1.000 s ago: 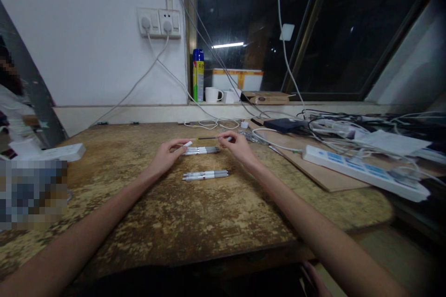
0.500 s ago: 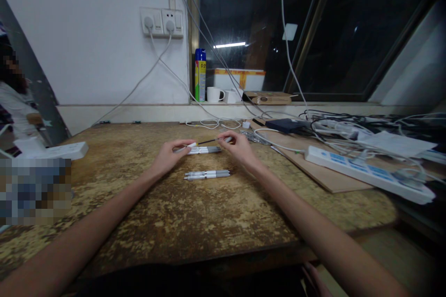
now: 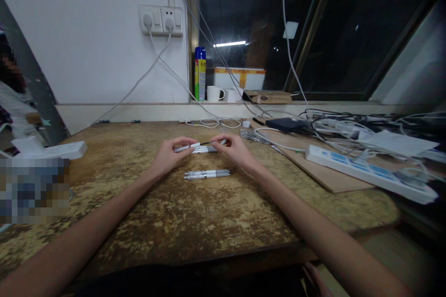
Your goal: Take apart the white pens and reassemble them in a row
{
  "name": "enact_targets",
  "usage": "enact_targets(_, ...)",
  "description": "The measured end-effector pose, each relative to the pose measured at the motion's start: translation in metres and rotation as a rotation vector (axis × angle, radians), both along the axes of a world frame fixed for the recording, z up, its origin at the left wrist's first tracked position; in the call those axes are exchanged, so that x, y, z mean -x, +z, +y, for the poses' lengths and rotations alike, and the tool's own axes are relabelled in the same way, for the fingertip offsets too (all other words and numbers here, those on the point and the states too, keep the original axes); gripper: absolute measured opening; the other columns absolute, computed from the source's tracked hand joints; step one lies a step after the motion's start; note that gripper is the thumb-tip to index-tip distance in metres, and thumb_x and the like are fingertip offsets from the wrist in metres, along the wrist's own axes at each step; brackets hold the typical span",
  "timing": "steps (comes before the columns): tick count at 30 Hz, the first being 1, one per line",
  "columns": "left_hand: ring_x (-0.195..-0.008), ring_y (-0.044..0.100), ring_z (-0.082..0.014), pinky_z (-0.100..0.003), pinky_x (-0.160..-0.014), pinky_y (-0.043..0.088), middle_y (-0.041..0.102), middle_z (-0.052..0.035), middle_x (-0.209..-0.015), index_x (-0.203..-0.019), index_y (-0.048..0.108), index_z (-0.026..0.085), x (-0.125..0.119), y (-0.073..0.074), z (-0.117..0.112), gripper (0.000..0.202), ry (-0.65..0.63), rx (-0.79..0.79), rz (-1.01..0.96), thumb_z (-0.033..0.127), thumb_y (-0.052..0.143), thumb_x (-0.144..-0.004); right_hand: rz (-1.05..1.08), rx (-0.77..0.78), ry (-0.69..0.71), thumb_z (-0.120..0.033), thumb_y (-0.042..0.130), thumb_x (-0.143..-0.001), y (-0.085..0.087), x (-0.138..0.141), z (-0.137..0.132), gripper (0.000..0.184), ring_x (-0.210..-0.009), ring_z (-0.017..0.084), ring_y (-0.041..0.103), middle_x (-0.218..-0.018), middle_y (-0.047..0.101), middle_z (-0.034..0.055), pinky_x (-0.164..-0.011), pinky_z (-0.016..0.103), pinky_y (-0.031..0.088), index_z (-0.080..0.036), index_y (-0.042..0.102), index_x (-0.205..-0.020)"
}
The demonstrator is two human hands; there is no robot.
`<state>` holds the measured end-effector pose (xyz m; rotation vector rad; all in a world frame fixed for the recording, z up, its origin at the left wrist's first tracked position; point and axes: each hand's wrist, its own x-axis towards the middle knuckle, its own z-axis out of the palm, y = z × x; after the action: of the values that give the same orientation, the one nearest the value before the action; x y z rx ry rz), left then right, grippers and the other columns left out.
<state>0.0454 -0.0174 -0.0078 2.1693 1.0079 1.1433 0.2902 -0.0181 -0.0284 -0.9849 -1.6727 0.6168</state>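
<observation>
- Fingers (image 3: 181,141) of the left hand (image 3: 170,154): closed in a pinch on a white pen barrel (image 3: 187,147), which sticks out rightward past the fingertips, tilted slightly up.
- Fingers (image 3: 223,138) of the right hand (image 3: 232,149): closed in a pinch on the right end of a thin dark refill (image 3: 206,143), which points leftward at the barrel's open end.
- Barrel and refill: held in line between the two hands, just above the counter (image 3: 209,213). Whether the refill tip has entered the barrel cannot be told at this size.
- Far pens (image 3: 205,150): a small grey-and-white bundle lying on the counter directly under the held parts, between the two hands and just beside both sets of fingertips.
- Near pens (image 3: 207,174): a second bundle lying parallel to the first, closer to the person, apart from both hands.
- Right of the hands: a plywood board (image 3: 324,174) carrying a long white power strip (image 3: 365,171), with tangled cables (image 3: 334,130) behind it.
- Left edge: a second white power strip (image 3: 59,149) on the counter.
- Background: a wall socket (image 3: 160,20) with two plugs, a spray can (image 3: 200,73) and a white mug (image 3: 213,93) on the sill, and a dark window (image 3: 313,32).
</observation>
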Motion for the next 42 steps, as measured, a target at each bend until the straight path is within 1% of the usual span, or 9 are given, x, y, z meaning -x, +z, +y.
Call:
enact_targets(5, -0.105, 0.071, -0.0265, -0.043, -0.104, 0.05, 0.078, -0.0068, -0.114, -0.11, 0.078, 0.023, 0.0, -0.001, 0.001, 0.03, -0.004, 0.0, 0.009, 0.044, 0.066, -0.091, 0.044, 0.049, 0.008, -0.038, 0.072, -0.082, 0.002, 0.002, -0.002, 0.022, -0.071, 0.017, 0.063, -0.086, 0.075, 0.0051, -0.07, 0.031, 0.049, -0.019, 0.077, -0.091)
enact_targets(7, -0.106, 0.071, -0.0266, -0.043, -0.104, 0.05, 0.078, -0.0066, -0.114, -0.11, 0.078, 0.023, 0.001, -0.002, 0.002, 0.031, 0.002, -0.006, 0.006, 0.045, 0.066, -0.091, 0.096, 0.087, 0.018, -0.04, 0.069, -0.084, 0.004, 0.002, -0.003, 0.023, -0.074, 0.018, 0.065, -0.087, 0.075, 0.0051, -0.073, 0.032, 0.052, -0.02, 0.077, -0.09)
enact_targets(11, -0.108, 0.07, -0.0267, -0.042, -0.104, 0.05, 0.078, -0.0066, -0.115, -0.11, 0.077, 0.022, 0.002, -0.002, 0.003, 0.032, 0.026, -0.018, -0.021, 0.045, 0.066, -0.091, 0.24, 0.129, 0.015, -0.031, 0.061, -0.084, 0.007, -0.001, -0.003, 0.021, -0.086, 0.019, 0.069, -0.097, 0.076, 0.0058, -0.086, 0.033, 0.055, -0.02, 0.076, -0.094)
enact_targets(14, -0.108, 0.07, -0.0261, -0.041, -0.104, 0.05, 0.078, -0.0068, -0.115, -0.11, 0.077, 0.022, 0.002, -0.001, 0.003, 0.033, 0.041, -0.019, -0.028, 0.045, 0.066, -0.091, 0.285, 0.103, -0.021, -0.028, 0.065, -0.08, 0.008, -0.003, -0.003, 0.02, -0.088, 0.02, 0.07, -0.092, 0.075, 0.005, -0.092, 0.036, 0.054, -0.02, 0.074, -0.096)
enact_targets(17, -0.108, 0.07, -0.0261, -0.042, -0.104, 0.049, 0.078, -0.007, -0.115, -0.111, 0.077, 0.022, 0.003, -0.001, 0.003, 0.034, 0.044, -0.021, -0.025, 0.047, 0.066, -0.091, 0.32, 0.099, -0.03, -0.032, 0.069, -0.078, 0.008, -0.003, -0.002, 0.023, -0.09, 0.021, 0.072, -0.089, 0.075, 0.0045, -0.094, 0.038, 0.054, -0.021, 0.072, -0.097)
enact_targets(26, -0.107, 0.07, -0.0266, -0.043, -0.105, 0.05, 0.078, -0.0073, -0.116, -0.11, 0.078, 0.022, 0.002, -0.002, 0.004, 0.032, 0.031, -0.012, -0.014, 0.046, 0.065, -0.092, 0.333, 0.086, 0.002, -0.036, 0.071, -0.078, 0.007, -0.001, -0.001, 0.024, -0.09, 0.021, 0.072, -0.097, 0.074, 0.0054, -0.092, 0.036, 0.056, -0.021, 0.071, -0.097)
enact_targets(34, -0.109, 0.07, -0.0273, -0.042, -0.104, 0.05, 0.078, -0.0071, -0.117, -0.112, 0.077, 0.022, 0.0, 0.0, 0.001, 0.035, 0.001, 0.003, -0.006, 0.048, 0.064, -0.092, 0.234, 0.053, 0.021, -0.037, 0.072, -0.08, 0.009, 0.004, -0.005, 0.024, -0.086, 0.019, 0.069, -0.097, 0.074, 0.0043, -0.084, 0.033, 0.055, -0.022, 0.071, -0.098)
enact_targets(38, -0.108, 0.071, -0.0265, -0.04, -0.103, 0.051, 0.078, -0.0067, -0.116, -0.11, 0.078, 0.023, -0.002, 0.0, 0.0, 0.032, -0.015, 0.001, -0.017, 0.045, 0.065, -0.092, 0.161, 0.042, 0.011, -0.037, 0.073, -0.081, 0.012, 0.007, -0.01, 0.022, -0.087, 0.019, 0.067, -0.1, 0.075, 0.0046, -0.081, 0.032, 0.052, -0.022, 0.073, -0.097)
enact_targets(42, -0.108, 0.07, -0.0258, -0.04, -0.103, 0.051, 0.078, -0.006, -0.115, -0.11, 0.079, 0.023, -0.004, 0.002, -0.002, 0.03, -0.04, 0.002, -0.008, 0.043, 0.064, -0.092, 0.122, 0.044, 0.049, -0.038, 0.072, -0.082, 0.012, 0.011, -0.014, 0.021, -0.081, 0.018, 0.065, -0.097, 0.074, 0.0046, -0.076, 0.031, 0.05, -0.022, 0.073, -0.095)
